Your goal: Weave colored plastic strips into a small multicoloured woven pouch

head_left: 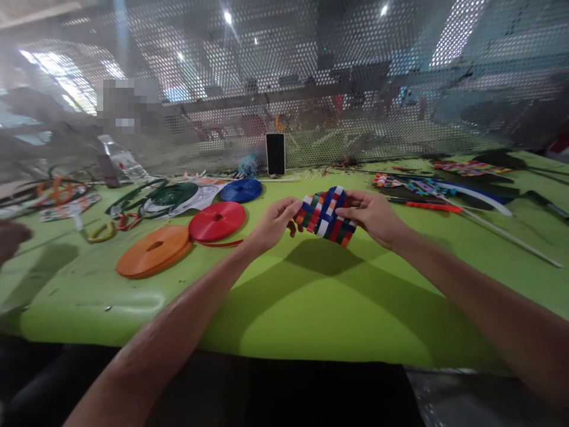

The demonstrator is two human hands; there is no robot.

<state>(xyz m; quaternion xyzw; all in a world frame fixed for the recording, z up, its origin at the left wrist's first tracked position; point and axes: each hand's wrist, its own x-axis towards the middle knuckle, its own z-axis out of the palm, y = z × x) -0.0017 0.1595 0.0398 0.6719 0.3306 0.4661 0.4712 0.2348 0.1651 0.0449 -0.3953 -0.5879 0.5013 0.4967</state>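
Note:
Between my two hands I hold a small woven piece (pixel 326 216) of flat strips in red, blue, white, green and orange, raised above the green table (pixel 338 320). My left hand (pixel 278 225) pinches its left edge between thumb and fingers. At the upper right side, my right hand (pixel 367 216) grips it, with the thumb lying across the front. The weave is tilted, and its back is hidden from me. A red strip roll (pixel 231 222) lies left of my left hand, touching an orange roll (pixel 169 252).
A blue roll (pixel 242 190) and a dark green roll (pixel 178 196) lie farther back. A phone (pixel 275 154) leans on the perforated metal screen (pixel 213 112). Orange-handled tool (pixel 433 207) and woven pieces (pixel 427 187) are on the right. Another person's hand (pixel 13 237) shows far left.

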